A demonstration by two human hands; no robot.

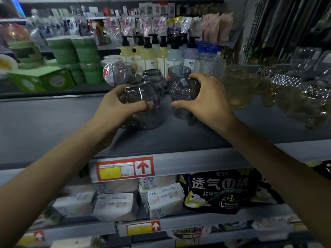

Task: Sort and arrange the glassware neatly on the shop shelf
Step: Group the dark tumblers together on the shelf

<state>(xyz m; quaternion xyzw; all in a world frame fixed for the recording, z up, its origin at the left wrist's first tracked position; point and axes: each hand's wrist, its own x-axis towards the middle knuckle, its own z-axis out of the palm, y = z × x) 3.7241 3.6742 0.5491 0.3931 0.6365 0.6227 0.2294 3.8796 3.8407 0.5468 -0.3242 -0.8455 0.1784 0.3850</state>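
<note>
You have 1 glass in each of your hands, held over the grey shelf (53, 122). Your left hand (118, 104) is curled round a smooth smoky glass (139, 93), thumb across its front. It sits over a second smoky glass (150, 120) that stands on the shelf, though the blur hides whether the 2 touch. Your right hand (206, 97) wraps a patterned grey glass (184, 88) from the side, thumb low and fingers over the top. A grey base shows under it, and I cannot tell if that is a separate piece.

The step looks like grouping the grey pieces together. 2 more grey glasses, a rounded one (154, 76) and a ribbed tumbler (179, 71), stand just behind your hands, so they give you the row to build on.

- Bring each glass down upright and let its base meet the shelf flat before you loosen your grip.
- Set down 1 at a time, since the 2 you hold are near each other and could knock.
- Stay away from the amber glasses (238, 90) just beside your right hand.
- Leave a small gap between neighbours and line the fronts up.
</note>
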